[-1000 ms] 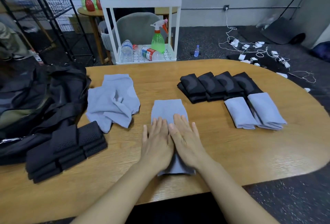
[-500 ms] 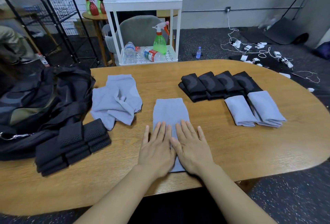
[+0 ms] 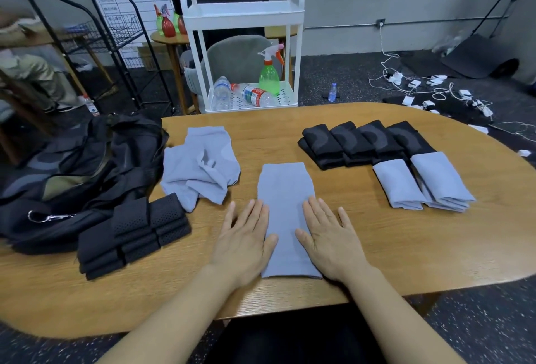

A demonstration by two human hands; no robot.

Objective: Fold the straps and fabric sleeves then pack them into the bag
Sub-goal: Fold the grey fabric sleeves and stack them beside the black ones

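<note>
Both hands lie flat and open on the tabletop [image 3: 377,247], the left hand [image 3: 245,237] and right hand [image 3: 330,239] pressing the long edges of the grey sleeve [image 3: 285,213], which lies smoothed out straight ahead of the person. It looks thin, soft and stretchy, light enough to slide on the wood, so pinching the near hem at both corners seems the best hold. The bag [image 3: 72,172] waits at far left.
</note>
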